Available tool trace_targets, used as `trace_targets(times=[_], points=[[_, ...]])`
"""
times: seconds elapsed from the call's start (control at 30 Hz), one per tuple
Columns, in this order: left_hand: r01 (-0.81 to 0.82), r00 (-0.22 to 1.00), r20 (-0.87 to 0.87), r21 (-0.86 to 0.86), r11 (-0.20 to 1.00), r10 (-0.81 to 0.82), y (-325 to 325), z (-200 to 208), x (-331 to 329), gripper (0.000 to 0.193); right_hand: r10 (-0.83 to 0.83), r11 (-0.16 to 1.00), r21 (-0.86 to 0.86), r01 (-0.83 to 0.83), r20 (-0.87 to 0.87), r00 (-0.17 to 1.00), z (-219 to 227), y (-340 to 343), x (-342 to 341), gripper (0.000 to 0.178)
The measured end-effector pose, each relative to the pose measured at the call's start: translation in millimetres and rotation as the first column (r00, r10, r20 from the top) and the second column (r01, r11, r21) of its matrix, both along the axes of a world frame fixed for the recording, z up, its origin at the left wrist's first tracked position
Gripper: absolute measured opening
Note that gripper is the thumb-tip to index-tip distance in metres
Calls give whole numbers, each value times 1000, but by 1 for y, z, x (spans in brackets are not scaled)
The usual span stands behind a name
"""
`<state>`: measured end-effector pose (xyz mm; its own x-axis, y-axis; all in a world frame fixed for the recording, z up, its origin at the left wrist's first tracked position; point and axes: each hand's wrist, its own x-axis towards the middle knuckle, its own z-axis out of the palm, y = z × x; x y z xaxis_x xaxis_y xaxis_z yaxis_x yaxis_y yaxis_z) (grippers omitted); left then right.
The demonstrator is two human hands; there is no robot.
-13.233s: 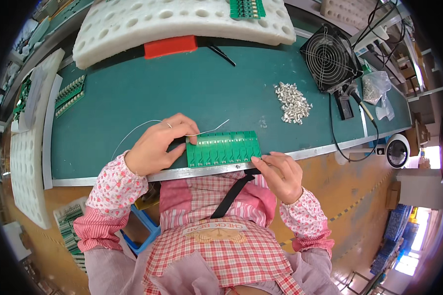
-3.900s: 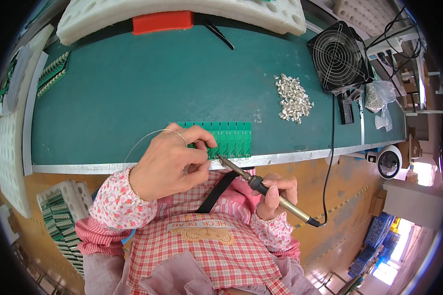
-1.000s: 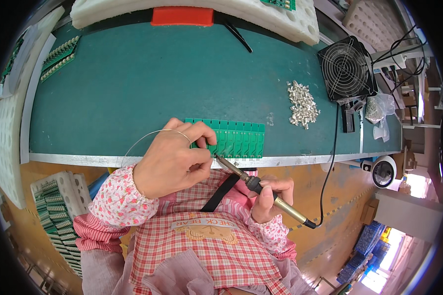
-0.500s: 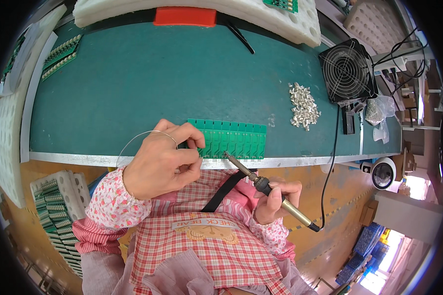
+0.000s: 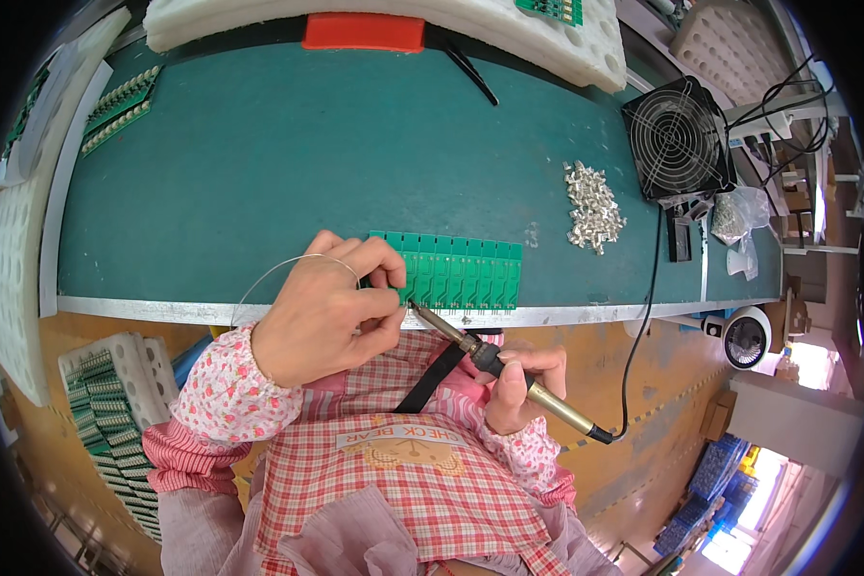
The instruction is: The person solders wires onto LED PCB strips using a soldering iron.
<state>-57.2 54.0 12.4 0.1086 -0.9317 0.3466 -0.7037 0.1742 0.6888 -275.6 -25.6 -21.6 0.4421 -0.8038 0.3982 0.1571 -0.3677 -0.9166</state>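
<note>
A green circuit board panel (image 5: 463, 271) lies at the front edge of the bench, its near side over the metal edging. My right hand (image 5: 525, 386) is closed round a soldering iron (image 5: 494, 365), whose tip meets the near edge of the panel towards its left end. Over that left end is my left hand (image 5: 331, 312), fingers pinched together on a thin solder wire (image 5: 259, 280) that loops back over the hand. The wire's working end is hidden by the fingers. Part of the panel's left side is covered by this hand.
On the green bench mat (image 5: 288, 154), a heap of small metal parts (image 5: 593, 207) lies right of the panel, near a black fan (image 5: 680, 139). Black tweezers (image 5: 472, 75) and a red tray (image 5: 363, 33) are at the back. The iron's cable (image 5: 651, 317) runs up at the right.
The soldering iron in my right hand has moved left along the panel's near edge. My left hand and the panel have shifted very slightly right.
</note>
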Motion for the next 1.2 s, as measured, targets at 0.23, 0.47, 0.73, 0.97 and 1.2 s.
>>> trace_targets(times=[0.23,0.47,0.73,0.97,1.2], points=[[-2,1000,-6,1,1000,2,-1,0,0,17,26,999,20,-26,-3,1000,4,1,0,10],[33,992,-124,77,996,-23,5,2,10,14,-37,998,-42,38,37,999,0,1,2,11],[40,993,-110,34,999,-36,8,-3,10,14,-33,999,-39,34,30,999,5,1,3,12],[39,998,-49,-8,999,-39,3,-3,4,9,-39,995,-93,33,-63,997,5,2,7,17],[17,1000,-23,-24,1000,-18,2,-6,1,16,-5,1000,-30,6,40,999,1,2,4,12]])
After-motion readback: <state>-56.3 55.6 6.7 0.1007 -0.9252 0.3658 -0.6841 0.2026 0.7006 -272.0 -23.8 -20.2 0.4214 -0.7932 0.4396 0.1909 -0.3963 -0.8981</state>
